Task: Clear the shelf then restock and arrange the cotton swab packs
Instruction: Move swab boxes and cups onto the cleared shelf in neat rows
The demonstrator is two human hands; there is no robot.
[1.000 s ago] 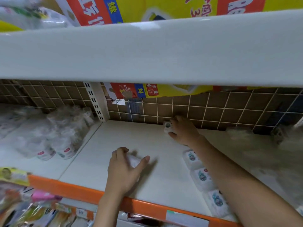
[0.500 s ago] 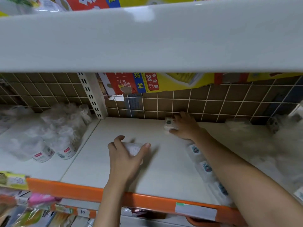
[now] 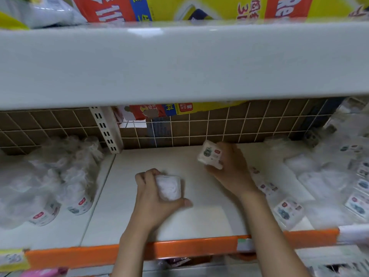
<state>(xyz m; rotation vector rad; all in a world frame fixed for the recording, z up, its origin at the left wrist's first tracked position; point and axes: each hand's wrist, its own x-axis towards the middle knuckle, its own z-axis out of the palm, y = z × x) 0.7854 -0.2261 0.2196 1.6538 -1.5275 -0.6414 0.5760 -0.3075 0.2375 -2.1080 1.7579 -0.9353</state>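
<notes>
Cotton swab pack (image 3: 211,154) clasped in right hand (image 3: 232,169), second pack (image 3: 169,187) clutched by left hand (image 3: 154,198), over shelf (image 3: 199,220)

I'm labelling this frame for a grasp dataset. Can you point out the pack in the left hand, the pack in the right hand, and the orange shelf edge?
Left-hand pack (image 3: 169,187), head view: white wrapped side.
Right-hand pack (image 3: 210,154), head view: printed label face.
Orange shelf edge (image 3: 189,248), head view: front strip between the forearms.

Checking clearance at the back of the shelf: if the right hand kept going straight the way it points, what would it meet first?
Probably the wire grid back panel. The right hand, gripping a cotton swab pack, points toward the rear; only bare shelf seems to lie between, though depth is unclear.
</notes>
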